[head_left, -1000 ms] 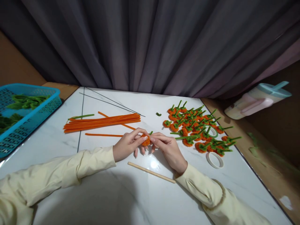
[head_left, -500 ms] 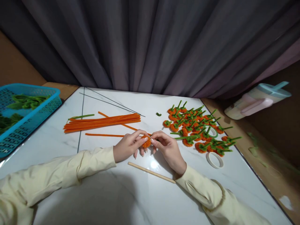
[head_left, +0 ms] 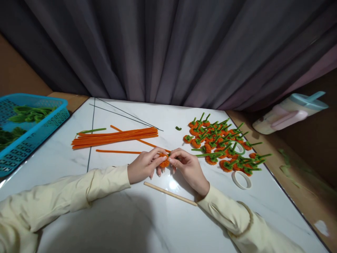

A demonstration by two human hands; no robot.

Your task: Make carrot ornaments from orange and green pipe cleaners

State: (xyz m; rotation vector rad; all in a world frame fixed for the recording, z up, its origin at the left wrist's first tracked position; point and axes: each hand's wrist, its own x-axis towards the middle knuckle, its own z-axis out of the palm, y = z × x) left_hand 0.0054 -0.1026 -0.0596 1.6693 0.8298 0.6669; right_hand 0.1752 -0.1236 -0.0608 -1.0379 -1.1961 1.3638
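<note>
A small ribbed orange pipe-cleaner ball (head_left: 164, 162) is pinched between the thumb and fingers of my left hand (head_left: 144, 163), partly hidden by them. My right hand (head_left: 187, 166) is closed at the ball's right side. Its thumb and index finger pinch at the edge, where a bit of dark green shows; exactly what lies between those fingertips is hidden. Just below both hands a wooden stick (head_left: 170, 194) rests on the table. Behind my left hand are a bundle of orange pipe cleaners (head_left: 116, 137) and a loose orange pipe cleaner (head_left: 118, 151).
Several finished orange balls with green stems (head_left: 210, 137) cluster at right, with a green-edged tape roll (head_left: 237, 148) among them and a white tape roll (head_left: 241, 180) in front. A blue basket (head_left: 56, 116) of green pieces stands left, a lidded cup (head_left: 286, 114) right. Thin dark wires (head_left: 126, 118) lie behind.
My fingers have shifted slightly on the orange ball, which now appears tilted and a little more covered. Both hands stay in nearly the same place.
</note>
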